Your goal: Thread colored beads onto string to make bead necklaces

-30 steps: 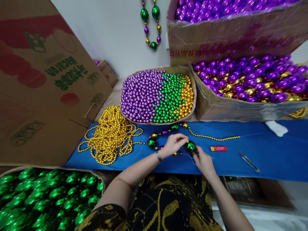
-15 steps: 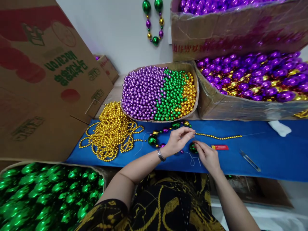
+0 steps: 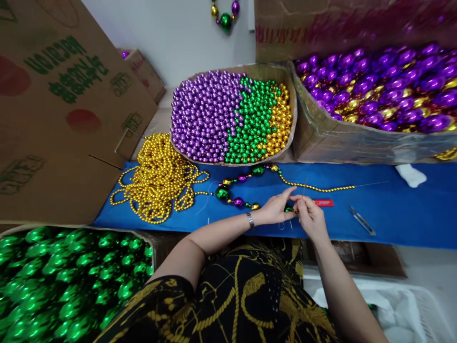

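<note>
My left hand (image 3: 274, 207), with a metal watch on its wrist, curls around a dark green bead (image 3: 288, 208) that shows between thumb and fingers. Close against it on the right, my right hand (image 3: 311, 218) is closed in a pinch on a thin needle-like stick (image 3: 304, 186) pointing up. A small gold bead sits at the fingertips, partly hidden. From the left hand a strand of green, purple and gold beads (image 3: 238, 202) loops over the blue cloth. A chain of small gold beads (image 3: 321, 189) runs rightward from that strand, ending in a thin thread.
Behind stands a carton of small purple, green and gold beads (image 3: 207, 119). A heap of gold bead chain (image 3: 157, 176) lies left. Boxes of purple beads (image 3: 371, 90) and green beads (image 3: 71, 267) flank me. A red packet (image 3: 324, 203), thread snips (image 3: 362, 221) and white cloth (image 3: 410, 175) lie right.
My left hand has come down from its raised pinch to the green bead, beside the right hand. The right hand now pinches the thin stick. The view has tilted down.
</note>
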`<state>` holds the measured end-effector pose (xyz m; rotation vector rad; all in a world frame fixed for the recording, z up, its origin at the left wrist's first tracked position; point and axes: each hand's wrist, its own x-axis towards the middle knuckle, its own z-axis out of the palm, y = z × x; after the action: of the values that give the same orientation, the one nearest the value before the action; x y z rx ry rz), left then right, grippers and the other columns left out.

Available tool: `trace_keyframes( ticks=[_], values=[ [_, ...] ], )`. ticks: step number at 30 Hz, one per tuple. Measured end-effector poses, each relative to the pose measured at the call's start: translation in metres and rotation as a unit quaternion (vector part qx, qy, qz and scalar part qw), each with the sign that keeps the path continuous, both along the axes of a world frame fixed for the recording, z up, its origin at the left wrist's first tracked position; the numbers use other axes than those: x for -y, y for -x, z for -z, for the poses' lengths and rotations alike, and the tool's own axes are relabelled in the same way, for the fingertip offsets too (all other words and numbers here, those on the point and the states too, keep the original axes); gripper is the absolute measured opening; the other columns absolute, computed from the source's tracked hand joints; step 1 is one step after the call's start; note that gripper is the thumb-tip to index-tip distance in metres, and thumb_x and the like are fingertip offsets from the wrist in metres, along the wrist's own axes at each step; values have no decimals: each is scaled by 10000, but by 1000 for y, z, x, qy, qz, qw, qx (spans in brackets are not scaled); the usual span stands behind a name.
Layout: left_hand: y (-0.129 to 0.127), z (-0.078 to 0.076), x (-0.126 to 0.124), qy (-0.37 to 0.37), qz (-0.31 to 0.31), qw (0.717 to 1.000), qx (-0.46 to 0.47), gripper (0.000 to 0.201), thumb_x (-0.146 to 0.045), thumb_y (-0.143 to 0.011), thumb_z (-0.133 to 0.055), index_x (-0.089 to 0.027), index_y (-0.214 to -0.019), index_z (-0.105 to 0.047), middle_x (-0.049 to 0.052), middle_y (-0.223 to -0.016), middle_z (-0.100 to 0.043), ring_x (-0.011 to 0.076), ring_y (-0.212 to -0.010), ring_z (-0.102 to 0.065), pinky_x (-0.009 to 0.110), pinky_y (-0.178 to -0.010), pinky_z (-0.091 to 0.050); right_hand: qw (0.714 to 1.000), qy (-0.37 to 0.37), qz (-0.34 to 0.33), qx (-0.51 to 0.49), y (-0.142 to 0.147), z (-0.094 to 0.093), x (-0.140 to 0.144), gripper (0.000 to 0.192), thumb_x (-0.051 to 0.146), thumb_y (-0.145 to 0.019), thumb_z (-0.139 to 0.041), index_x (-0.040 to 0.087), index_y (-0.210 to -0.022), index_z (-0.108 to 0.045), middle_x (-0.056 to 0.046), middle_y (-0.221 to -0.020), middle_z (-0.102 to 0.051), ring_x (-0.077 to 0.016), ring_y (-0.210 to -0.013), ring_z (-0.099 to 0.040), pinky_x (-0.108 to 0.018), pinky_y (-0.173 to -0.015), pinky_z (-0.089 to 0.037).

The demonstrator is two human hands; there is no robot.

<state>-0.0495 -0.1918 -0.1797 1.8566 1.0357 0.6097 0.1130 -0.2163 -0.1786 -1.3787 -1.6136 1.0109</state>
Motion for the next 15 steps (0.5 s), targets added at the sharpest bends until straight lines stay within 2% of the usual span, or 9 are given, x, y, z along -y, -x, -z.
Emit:
trace_keyframes(
  ticks=[3, 6, 9, 13, 15],
  values=[
    [-4, 3, 0, 8, 4, 1000, -15, 730, -247, -787, -663, -179, -1445, -356, 107, -1286, -631, 244, -1093, -655, 368, -960, -494, 1000, -16, 11, 3, -2, 5, -2, 388, 503, -959, -459, 192, -1007, -686, -15, -741, -607, -120, -655, -576, -224, -592, -467],
    [-7, 4, -2, -2, 14, 1000, -17, 642, -236, -793, -655, -184, -1387, -415, 72, -1224, -663, 211, -1068, -660, 326, -943, -491, 1000, -15, 17, -2, -6, 6, -5, 391, 511, -945, -484, 184, -1004, -690, -12, -708, -611, -124, -628, -572, -228, -574, -469],
    [-9, 1, -4, -21, 21, 999, -24, 568, -237, -824, -633, -190, -1356, -438, 33, -1098, -708, 195, -1029, -667, 304, -917, -489, 999, -13, 30, -17, -9, 1, -5, 420, 522, -941, -486, 177, -1070, -690, -11, -678, -609, -133, -609, -580, -235, -551, -481],
    [-11, 0, -4, -81, 52, 993, -74, 241, -286, -869, -606, -170, -1080, -616, 73, -1037, -711, 224, -997, -660, 323, -892, -487, 998, -25, 46, 21, -11, -11, 0, 435, 521, -938, -486, 183, -1109, -700, -20, -701, -638, -140, -638, -618, -238, -599, -519],
    [-11, 3, -4, -92, 48, 992, -75, 263, -293, -873, -603, -169, -1105, -607, 73, -1029, -710, 224, -981, -659, 327, -888, -488, 997, -35, 43, 62, -12, -14, 2, 439, 531, -923, -499, 189, -1097, -713, -35, -730, -674, -158, -672, -649, -252, -633, -542]
  ],
)
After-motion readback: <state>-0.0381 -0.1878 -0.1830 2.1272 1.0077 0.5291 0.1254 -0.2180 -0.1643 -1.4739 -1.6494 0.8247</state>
